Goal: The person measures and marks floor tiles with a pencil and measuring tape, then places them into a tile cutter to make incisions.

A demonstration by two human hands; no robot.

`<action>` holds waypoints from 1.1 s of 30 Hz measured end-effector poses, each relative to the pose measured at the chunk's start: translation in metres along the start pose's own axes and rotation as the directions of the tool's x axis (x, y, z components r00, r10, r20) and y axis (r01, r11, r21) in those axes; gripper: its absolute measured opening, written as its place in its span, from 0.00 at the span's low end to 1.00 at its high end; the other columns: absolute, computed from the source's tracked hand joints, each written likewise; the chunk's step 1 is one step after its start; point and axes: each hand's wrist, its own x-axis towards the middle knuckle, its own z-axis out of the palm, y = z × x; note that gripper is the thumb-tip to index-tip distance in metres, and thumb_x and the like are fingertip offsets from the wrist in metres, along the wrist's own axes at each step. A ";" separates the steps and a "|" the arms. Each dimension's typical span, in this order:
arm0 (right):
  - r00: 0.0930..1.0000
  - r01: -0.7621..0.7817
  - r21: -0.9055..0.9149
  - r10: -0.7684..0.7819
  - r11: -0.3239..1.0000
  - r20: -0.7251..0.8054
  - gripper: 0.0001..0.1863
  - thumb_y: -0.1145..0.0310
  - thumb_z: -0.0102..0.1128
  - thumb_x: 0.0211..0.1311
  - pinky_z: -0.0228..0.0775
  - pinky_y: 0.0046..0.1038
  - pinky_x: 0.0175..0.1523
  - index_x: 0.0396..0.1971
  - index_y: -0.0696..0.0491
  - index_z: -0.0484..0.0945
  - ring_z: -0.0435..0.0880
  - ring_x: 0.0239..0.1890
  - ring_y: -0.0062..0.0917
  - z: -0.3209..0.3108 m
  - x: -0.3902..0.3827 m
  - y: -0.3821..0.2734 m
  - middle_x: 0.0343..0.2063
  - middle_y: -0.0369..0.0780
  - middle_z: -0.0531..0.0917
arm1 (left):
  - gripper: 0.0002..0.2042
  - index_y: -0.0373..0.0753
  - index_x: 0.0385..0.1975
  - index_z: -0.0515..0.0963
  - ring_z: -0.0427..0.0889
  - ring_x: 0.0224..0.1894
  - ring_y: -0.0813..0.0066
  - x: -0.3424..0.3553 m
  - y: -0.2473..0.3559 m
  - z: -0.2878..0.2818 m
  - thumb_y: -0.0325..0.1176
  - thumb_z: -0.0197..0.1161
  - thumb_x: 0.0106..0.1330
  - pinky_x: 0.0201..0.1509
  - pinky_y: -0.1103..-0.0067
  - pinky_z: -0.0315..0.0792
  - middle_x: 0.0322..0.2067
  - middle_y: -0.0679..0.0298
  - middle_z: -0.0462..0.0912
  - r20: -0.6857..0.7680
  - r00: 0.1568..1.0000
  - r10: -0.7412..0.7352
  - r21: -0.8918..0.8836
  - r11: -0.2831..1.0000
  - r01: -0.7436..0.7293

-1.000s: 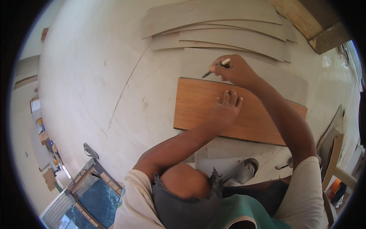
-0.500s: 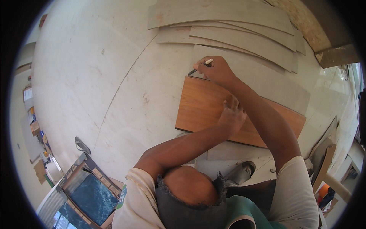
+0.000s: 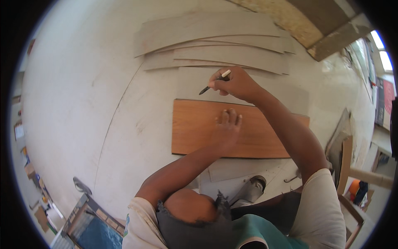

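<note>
A reddish-brown wood-grain board (image 3: 190,128) lies flat in front of me, on top of a grey panel (image 3: 286,93) that shows along its far edge. My left hand (image 3: 227,126) rests on the board's middle with its fingers stretched out. Above the board's far edge, my right hand (image 3: 232,83) grips a dark pen (image 3: 204,90) with a white end. The pen's tip points down to the left, apart from the board.
Several thin grey panels (image 3: 207,31) lie fanned in a stack beyond the board. A chipboard piece and a brown beam (image 3: 340,37) stand at the far right. A sandal (image 3: 82,185) and a blue-topped framed box (image 3: 97,232) sit at the lower left.
My right hand has lifted the pen away from the board's far left corner. The view has turned, so the board now lies straighter. My left hand stays on the board.
</note>
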 end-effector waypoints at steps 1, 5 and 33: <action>1.000 0.014 -0.017 -0.014 1.000 -0.001 0.09 0.66 0.62 0.56 0.67 0.19 0.30 0.29 0.57 0.80 0.75 0.23 0.16 -0.013 -0.016 -0.005 0.21 0.34 0.78 | 0.31 0.42 0.64 0.60 0.54 0.67 0.44 0.000 -0.001 0.004 0.38 0.61 0.62 0.63 0.51 0.59 0.65 0.48 0.52 -0.011 1.000 -0.012 0.000 1.000 0.012; 0.997 -0.007 -0.073 0.001 0.997 -0.078 0.13 0.62 0.65 0.55 0.66 0.21 0.29 0.29 0.58 0.80 0.74 0.22 0.16 -0.070 -0.087 -0.009 0.20 0.34 0.77 | 0.31 0.42 0.65 0.60 0.55 0.66 0.45 0.007 0.006 0.004 0.39 0.61 0.62 0.64 0.53 0.59 0.65 0.49 0.54 -0.018 1.000 -0.018 0.033 0.999 0.019; 0.601 0.063 -0.292 -0.270 0.954 -0.752 0.18 0.52 0.61 0.58 0.73 0.34 0.40 0.28 0.55 0.81 0.82 0.35 0.30 -0.160 -0.375 -0.015 0.29 0.43 0.83 | 0.11 0.34 0.37 0.80 0.79 0.34 0.82 0.056 0.271 -0.253 0.35 0.64 0.65 0.39 0.85 0.76 0.31 0.67 0.81 -0.433 0.817 0.380 -0.639 0.509 -0.576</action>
